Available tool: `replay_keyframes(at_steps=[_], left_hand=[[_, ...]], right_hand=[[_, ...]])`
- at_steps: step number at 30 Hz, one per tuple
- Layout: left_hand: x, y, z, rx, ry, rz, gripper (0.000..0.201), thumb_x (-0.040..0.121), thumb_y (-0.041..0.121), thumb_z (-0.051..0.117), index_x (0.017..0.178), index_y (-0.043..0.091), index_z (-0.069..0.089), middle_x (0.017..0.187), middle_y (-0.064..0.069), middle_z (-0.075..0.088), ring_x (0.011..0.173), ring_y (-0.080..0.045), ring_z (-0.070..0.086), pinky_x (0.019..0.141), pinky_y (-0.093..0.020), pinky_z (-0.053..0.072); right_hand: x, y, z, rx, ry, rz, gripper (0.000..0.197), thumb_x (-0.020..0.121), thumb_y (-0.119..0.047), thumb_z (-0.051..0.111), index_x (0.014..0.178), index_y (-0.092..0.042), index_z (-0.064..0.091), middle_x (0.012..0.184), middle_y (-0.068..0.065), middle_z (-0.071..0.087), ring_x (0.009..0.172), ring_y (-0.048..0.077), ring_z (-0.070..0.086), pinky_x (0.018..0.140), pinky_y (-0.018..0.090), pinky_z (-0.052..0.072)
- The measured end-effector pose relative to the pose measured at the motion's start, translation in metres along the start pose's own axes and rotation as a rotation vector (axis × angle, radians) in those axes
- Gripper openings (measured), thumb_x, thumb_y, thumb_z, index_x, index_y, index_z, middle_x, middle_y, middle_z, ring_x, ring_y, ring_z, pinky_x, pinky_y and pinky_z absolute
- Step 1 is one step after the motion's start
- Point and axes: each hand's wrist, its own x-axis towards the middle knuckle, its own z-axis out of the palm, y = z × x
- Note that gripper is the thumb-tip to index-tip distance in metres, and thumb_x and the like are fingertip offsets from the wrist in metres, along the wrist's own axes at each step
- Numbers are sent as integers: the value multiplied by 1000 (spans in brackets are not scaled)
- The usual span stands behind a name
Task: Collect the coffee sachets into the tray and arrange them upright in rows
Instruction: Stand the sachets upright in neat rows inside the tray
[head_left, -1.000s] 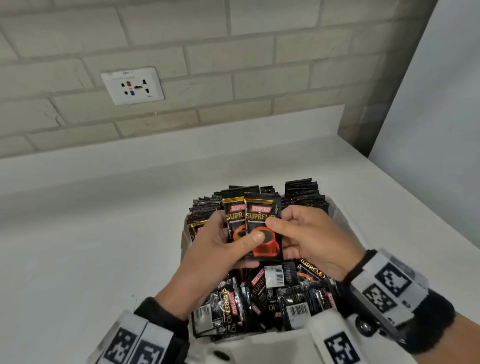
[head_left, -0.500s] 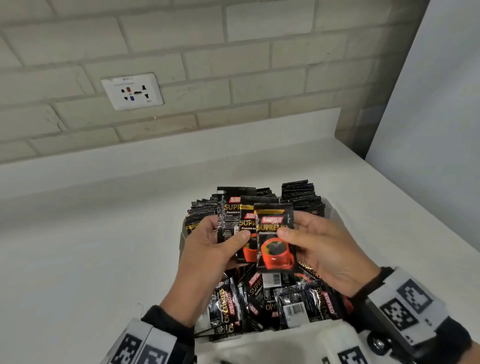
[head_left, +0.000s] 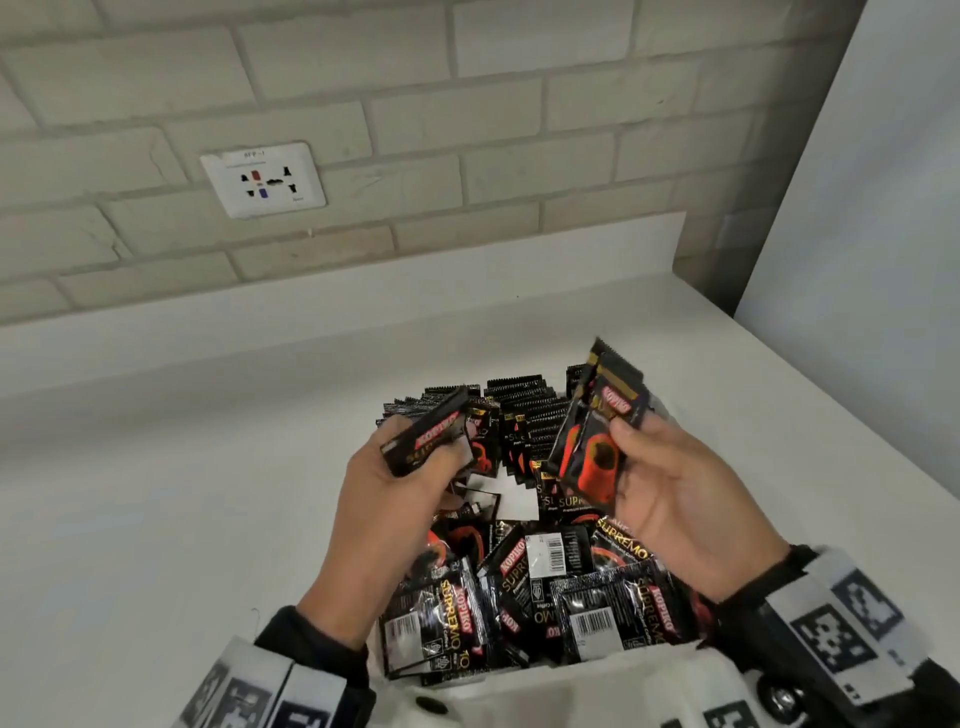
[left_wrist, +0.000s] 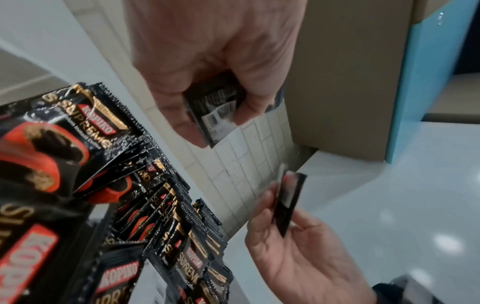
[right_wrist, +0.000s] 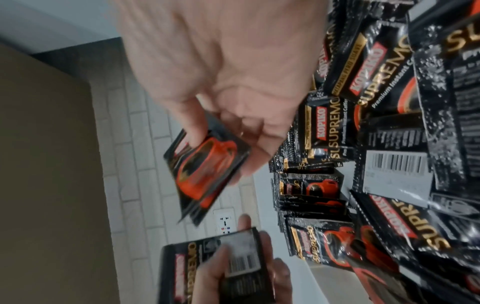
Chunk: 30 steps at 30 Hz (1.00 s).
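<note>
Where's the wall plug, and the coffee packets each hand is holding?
Wall plug (head_left: 263, 179): head view, white faceplate.
Left packet (head_left: 426, 444): head view, red logo end.
Right packet (head_left: 592, 457): head view, red cup picture.

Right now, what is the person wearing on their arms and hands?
The left hand and the right hand are bare: no gloves or rings show. Both arms have dark sleeves down to the wrists. Over each wrist sits a white band printed with blocky black-and-white square markers, like pixel codes.

The coffee sachets (head_left: 587, 613) look like glossy, crinkled foil-plastic, the bench (head_left: 182, 493) smooth matt white, the brick wall (head_left: 467, 104) rough and painted.
</note>
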Motion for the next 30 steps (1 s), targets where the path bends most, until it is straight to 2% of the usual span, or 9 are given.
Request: replay_keyframes(at_steps=[3, 6, 10, 12, 15, 17, 19, 24, 30], left_hand=[[-2, 1, 1, 94, -35, 32, 25, 87, 16, 56, 93, 36, 71, 86, -5, 61, 76, -18, 50, 60, -19, 44], [-5, 0, 2, 57, -46, 101, 35, 88, 6, 53, 90, 37, 69, 83, -5, 59, 81, -16, 47, 53, -12, 41], [-7, 4, -1, -55, -47, 133, 9, 67, 19, 60, 76, 19, 60, 70, 13, 64, 75, -29, 54, 82, -48, 50], [-7, 4, -3, -74, -140, 126, 31, 57, 31, 64, 76, 13, 48, 66, 13, 54, 68, -12, 53, 75, -41, 48], [-7, 3, -1, -82, -218, 36, 35, 57, 46, 66, 81, 24, 55, 77, 8, 54, 64, -3, 54, 68, -30, 42], [-7, 1, 1, -78, -187, 10, 13, 77, 36, 64, 89, 31, 64, 96, -1, 63, 74, -7, 63, 72, -29, 45], [-7, -2, 3, -2, -132, 31, 22, 93, 15, 53, 96, 33, 64, 107, -6, 66, 81, -9, 68, 68, -18, 49], [-8, -1, 9, -29, -80, 113, 51, 84, -14, 55, 107, 32, 55, 89, 3, 64, 65, 0, 66, 58, -12, 51], [-13, -7, 13, -21, -171, 78, 52, 83, -1, 59, 118, 36, 51, 90, 8, 70, 81, -6, 67, 70, -17, 53]], right_hand=[[-4, 7, 7, -77, -127, 49, 29, 72, -15, 58, 100, -10, 64, 78, 6, 65, 71, 18, 62, 73, 38, 53], [-5, 11, 11, -69, -153, 65, 23, 72, -13, 59, 94, -9, 66, 78, 8, 65, 66, 16, 63, 66, 31, 55], [-5, 15, 11, -56, -123, 79, 18, 77, -10, 60, 94, -12, 67, 75, 6, 65, 67, 16, 62, 70, 35, 51], [-6, 16, 10, -60, -105, 88, 24, 77, -11, 57, 101, -10, 62, 67, 0, 63, 61, 11, 61, 65, 30, 50], [-7, 18, 9, -13, -69, 78, 30, 74, -12, 48, 102, -10, 58, 62, -1, 62, 57, 10, 61, 60, 28, 50], [-6, 19, 9, 39, -27, 56, 23, 73, -11, 49, 93, -10, 59, 63, 0, 61, 58, 11, 61, 58, 28, 52], [-6, 18, 8, 88, 28, 37, 16, 71, -10, 51, 84, -10, 59, 62, 1, 62, 57, 11, 61, 54, 26, 54], [-3, 18, 8, -18, 79, 35, 13, 79, -8, 51, 83, -13, 61, 68, 0, 66, 62, 11, 64, 59, 28, 51], [6, 23, 18, -249, 134, 41, 16, 93, -9, 47, 102, -4, 59, 101, 19, 66, 84, 22, 64, 75, 38, 55]])
